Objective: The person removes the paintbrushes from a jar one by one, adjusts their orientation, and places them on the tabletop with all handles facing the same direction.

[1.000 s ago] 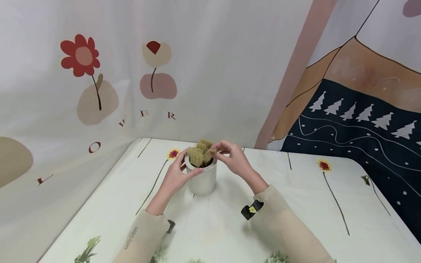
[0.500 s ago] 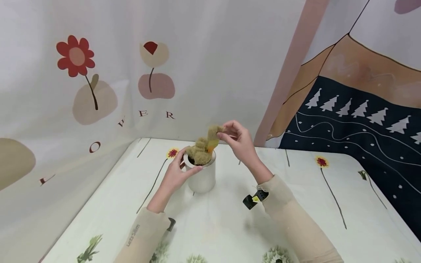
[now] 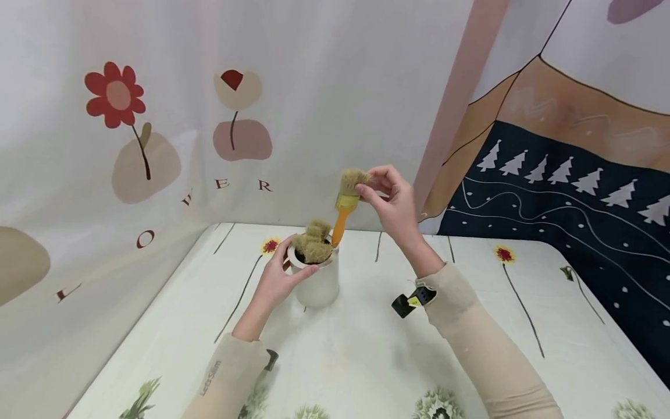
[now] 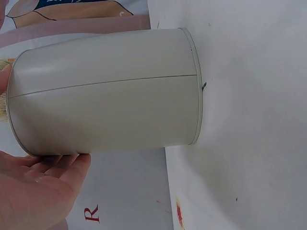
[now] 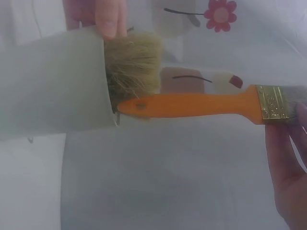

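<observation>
A paintbrush (image 3: pixel 342 212) with an orange handle and pale bristles hangs bristles-up over the rim of a white cylindrical container (image 3: pixel 317 285). My right hand (image 3: pixel 392 201) pinches it at the bristle end; in the right wrist view the tip of the orange handle (image 5: pixel 187 105) is right at the container's mouth. Several more brushes stand inside, only their bristles (image 3: pixel 314 241) showing above the rim. My left hand (image 3: pixel 277 276) grips the upper part of the container, thumb at the front and fingers round the far side. The container stands upright on the table.
The white table cover (image 3: pixel 335 349) bears printed flowers and greenery. Behind it hangs a pale curtain (image 3: pixel 324 116) with printed flowers and letters. A dark patterned cloth (image 3: pixel 549 203) hangs at the right. A black wrist camera (image 3: pixel 410 301) sits at the right sleeve.
My right hand has risen up and to the right, drawing the paintbrush out of the container, so its orange handle now shows. The left hand stays on the container.
</observation>
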`<state>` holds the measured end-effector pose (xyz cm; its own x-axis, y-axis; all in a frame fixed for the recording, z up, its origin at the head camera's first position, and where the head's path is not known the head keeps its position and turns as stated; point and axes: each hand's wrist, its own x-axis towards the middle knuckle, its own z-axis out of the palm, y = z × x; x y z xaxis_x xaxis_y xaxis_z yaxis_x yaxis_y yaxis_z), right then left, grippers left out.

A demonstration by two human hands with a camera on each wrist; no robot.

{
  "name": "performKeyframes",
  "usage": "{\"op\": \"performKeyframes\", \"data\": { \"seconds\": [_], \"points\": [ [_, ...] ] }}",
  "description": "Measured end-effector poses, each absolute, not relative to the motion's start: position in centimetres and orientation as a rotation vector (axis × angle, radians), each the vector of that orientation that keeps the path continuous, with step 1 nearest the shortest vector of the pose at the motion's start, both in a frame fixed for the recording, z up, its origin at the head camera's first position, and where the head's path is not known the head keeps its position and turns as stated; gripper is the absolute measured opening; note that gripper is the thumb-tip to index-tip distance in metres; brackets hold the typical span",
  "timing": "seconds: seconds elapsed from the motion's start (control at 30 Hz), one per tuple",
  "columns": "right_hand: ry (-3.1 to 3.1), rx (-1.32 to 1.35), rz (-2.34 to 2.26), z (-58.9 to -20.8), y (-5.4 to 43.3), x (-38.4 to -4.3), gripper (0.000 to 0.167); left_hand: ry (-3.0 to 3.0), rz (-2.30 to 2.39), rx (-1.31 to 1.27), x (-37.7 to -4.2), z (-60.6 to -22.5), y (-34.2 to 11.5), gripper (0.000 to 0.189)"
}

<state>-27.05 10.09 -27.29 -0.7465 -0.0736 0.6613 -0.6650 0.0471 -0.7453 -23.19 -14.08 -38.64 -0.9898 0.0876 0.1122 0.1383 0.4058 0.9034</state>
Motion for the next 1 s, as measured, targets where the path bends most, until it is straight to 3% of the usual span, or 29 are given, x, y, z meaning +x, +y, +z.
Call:
{"op": "performKeyframes", "data": {
  "seconds": [0.5,1.0],
  "points": [
    [-1.871,0.628,1.71,-26.7,12.6,-27.1,0.024,-2.566,-1.631,-0.191,-22.7,-38.7,-13.7,0.088],
    [-1.976,0.486,1.679,-30.0,15.4,-28.7,0.028,-2.552,-1.614,-0.187,-22.7,-38.8,-13.6,0.089]
  ]
}}
